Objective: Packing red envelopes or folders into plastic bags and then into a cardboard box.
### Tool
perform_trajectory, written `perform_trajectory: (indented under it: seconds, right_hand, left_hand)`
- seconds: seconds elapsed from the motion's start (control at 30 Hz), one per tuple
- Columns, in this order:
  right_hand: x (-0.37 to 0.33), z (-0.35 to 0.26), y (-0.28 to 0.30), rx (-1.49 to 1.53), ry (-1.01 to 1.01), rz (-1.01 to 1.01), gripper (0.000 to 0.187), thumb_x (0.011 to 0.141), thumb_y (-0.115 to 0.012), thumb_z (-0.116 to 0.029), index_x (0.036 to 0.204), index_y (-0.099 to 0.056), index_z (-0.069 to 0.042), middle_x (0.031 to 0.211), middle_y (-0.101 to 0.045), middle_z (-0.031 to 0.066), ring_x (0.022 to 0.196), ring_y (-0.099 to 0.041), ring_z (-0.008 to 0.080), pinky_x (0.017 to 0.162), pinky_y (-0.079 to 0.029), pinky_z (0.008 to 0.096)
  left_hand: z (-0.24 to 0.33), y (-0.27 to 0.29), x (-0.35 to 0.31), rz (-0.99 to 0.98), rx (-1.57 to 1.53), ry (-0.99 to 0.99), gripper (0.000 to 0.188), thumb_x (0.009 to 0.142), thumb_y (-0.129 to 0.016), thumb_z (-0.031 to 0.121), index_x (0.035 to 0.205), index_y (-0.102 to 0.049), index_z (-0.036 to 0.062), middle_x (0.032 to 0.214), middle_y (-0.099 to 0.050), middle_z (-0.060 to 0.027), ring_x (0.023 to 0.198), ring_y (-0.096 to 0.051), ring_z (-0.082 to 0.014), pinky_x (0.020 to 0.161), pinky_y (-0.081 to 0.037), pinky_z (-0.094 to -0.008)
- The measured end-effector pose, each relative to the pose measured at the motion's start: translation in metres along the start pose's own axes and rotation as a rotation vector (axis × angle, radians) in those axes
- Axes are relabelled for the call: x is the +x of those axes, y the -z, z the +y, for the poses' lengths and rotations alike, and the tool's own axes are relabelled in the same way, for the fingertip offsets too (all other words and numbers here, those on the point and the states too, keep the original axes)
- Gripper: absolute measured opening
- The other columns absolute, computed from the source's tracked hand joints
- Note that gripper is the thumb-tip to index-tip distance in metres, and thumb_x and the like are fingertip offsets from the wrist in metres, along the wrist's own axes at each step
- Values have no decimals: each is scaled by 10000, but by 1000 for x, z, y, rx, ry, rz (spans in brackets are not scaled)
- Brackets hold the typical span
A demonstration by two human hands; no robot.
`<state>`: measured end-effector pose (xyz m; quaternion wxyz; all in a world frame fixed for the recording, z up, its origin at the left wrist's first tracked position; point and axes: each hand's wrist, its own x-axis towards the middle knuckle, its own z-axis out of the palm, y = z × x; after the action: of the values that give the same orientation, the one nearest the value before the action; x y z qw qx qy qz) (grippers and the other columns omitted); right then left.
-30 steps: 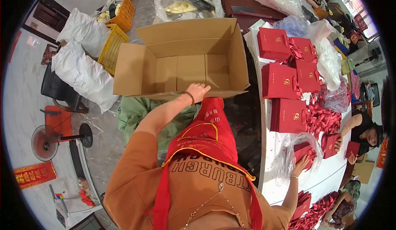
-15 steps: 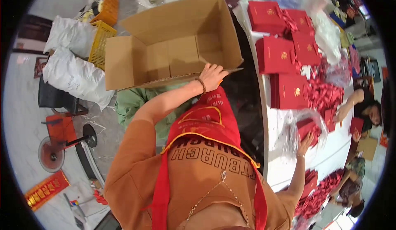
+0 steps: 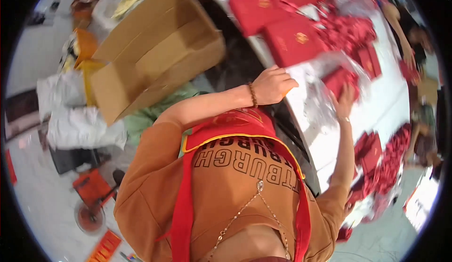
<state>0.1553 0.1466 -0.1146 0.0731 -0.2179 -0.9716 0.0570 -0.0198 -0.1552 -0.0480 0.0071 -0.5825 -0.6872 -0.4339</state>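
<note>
My left hand point(image 3: 275, 85) is in front of my red apron point(image 3: 230, 123), near the table's edge, its fingers curled in. A small orange bit shows at its fingertips, too small to name. Over the white table, my right hand point(image 3: 345, 103) grips the near end of a red gift box point(image 3: 335, 84), thumb on one side and fingers on top. Clear plastic bag point(image 3: 316, 103) lies loosely around that box. On my left stands a cardboard box point(image 3: 155, 57) with its flaps up; neither hand touches it.
More red gift boxes point(image 3: 293, 38) with ribbons cover the far part of the white table point(image 3: 386, 104). Heaped red ribbon point(image 3: 388, 161) lies at the near right. White sacks point(image 3: 84, 128) and an orange crate point(image 3: 85, 47) stand left. Other people point(image 3: 423, 121) are across the table.
My left hand has left the cardboard box's edge and moved right toward the table. My view has turned toward the table. The right hand stays at the bagged red box.
</note>
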Motion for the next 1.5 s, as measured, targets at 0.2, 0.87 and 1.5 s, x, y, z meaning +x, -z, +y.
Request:
perform_trajectory:
  seconds: [0.2, 0.87, 1.5]
  right_hand:
    - [6, -19, 3, 47, -151, -135, 760, 698, -591, -458, 1313, -289, -128, 1392, -204, 113, 1285, -184, 310, 1000, -250, 460]
    - [16, 19, 47, 681, -287, -253, 592, 739, -570, -439, 1214, -443, -109, 1165, -496, 121, 1047, -497, 279, 861, -399, 351]
    - [-15, -8, -18, 1203, -959, 216, 453, 758, -589, -148, 1150, -422, 8, 1074, -528, 195, 1006, -502, 319, 902, -373, 366]
  left_hand:
    - [48, -111, 102, -474, -326, -12, 179, 654, -479, 16, 795, -588, 24, 812, -579, -164, 825, -541, -327, 748, -423, -398]
    - [-68, -211, 142, -489, -154, 625, 650, 727, -648, 317, 1211, -369, -14, 1176, -463, -225, 1036, -488, -346, 869, -399, -380]
    - [-45, -206, 148, -513, 62, 607, 686, 719, -642, 364, 1238, -379, 0, 1279, -376, -217, 1207, -329, -325, 985, -274, -349]
